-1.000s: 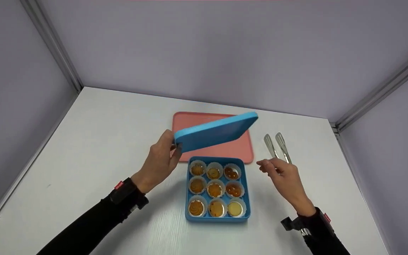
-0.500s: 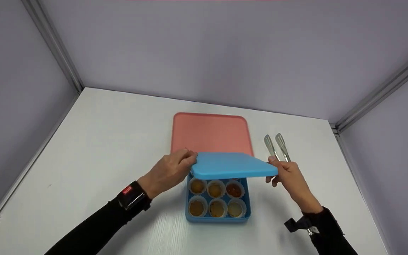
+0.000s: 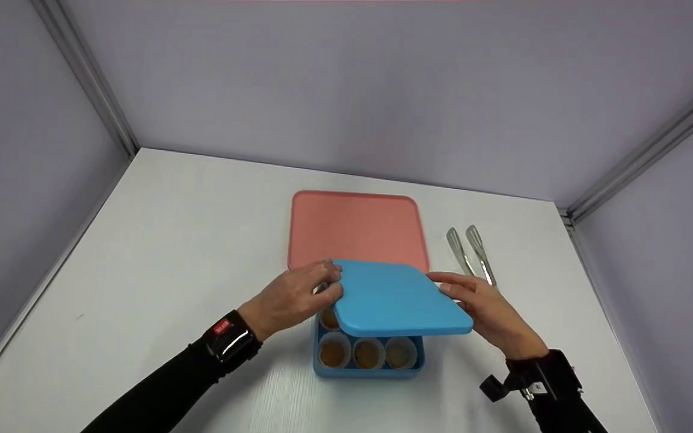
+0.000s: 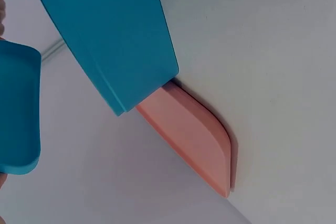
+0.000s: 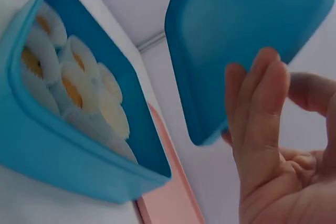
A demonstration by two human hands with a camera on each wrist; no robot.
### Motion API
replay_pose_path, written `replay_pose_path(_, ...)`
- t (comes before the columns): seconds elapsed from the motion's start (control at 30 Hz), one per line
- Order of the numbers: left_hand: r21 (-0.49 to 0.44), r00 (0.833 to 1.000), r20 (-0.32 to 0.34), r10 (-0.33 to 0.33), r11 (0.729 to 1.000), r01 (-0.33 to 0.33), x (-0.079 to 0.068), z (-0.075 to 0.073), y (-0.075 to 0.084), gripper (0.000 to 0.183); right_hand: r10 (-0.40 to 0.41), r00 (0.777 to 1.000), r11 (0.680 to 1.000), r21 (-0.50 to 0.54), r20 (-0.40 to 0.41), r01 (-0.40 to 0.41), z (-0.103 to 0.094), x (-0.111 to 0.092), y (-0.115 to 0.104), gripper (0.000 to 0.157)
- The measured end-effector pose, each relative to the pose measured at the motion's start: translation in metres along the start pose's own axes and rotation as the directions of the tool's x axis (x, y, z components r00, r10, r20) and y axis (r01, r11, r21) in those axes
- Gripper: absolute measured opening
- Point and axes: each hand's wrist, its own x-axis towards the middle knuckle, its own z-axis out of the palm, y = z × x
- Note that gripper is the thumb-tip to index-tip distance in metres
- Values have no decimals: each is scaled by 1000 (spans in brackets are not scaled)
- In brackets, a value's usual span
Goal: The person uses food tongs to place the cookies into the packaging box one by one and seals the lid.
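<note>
A blue lid [image 3: 397,300] hangs tilted above a blue box [image 3: 370,373], covering most of it in the head view. My left hand [image 3: 292,300] grips the lid's left edge. At the right edge, my right hand [image 3: 485,300] touches the lid with index finger and thumb extended. The right wrist view shows the right hand's fingers [image 5: 262,108] fairly straight beside the lid's underside [image 5: 231,30]. Inside the box wall [image 5: 68,166] stand several white paper cups [image 5: 73,87] holding small yellow-brown treats; the front row [image 3: 369,353] shows under the lid.
A pink tray [image 3: 355,225] lies flat behind the box. Metal tongs [image 3: 480,252] rest on the white table [image 3: 214,198] to its right, partly hidden by the right hand. Grey walls [image 3: 346,90] enclose the table.
The lid has swung from steeply raised over the tray to lower over the box, coming toward me. My right hand has reached its right edge, then shifted its fingers from a grip to a touch.
</note>
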Motion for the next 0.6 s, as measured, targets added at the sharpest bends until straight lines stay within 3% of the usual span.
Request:
replay_pose_path(0.2, -33, 998, -62, 21, 999, -23, -3, 3, -2, 22, 3, 1000, 996, 89, 22, -4, 10, 0, 4, 62)
replay_pose_path(0.3, -44, 997, -76, 24, 999, -27, -5, 5, -3, 20, -17, 998, 992, 124, 57, 10, 13, 3, 9, 63)
replay_pose_path(0.4, -66, 997, -75, 8, 998, -13, -7, 8, -5, 14, -54, 998, 979, 201, 43, 45, 14, 7, 14, 62)
replay_pose_path(0.5, -103, 996, -70, -49, 994, 41, -12, 13, -4, 13, -110, 994, 963, 248, -2, 107, 14, 7, 18, 61)
replay_pose_path(0.6, -145, 983, -51, -177, 975, 168, -16, 17, 1, 37, -164, 986, 957, 238, -36, 167, 15, 7, 20, 64)
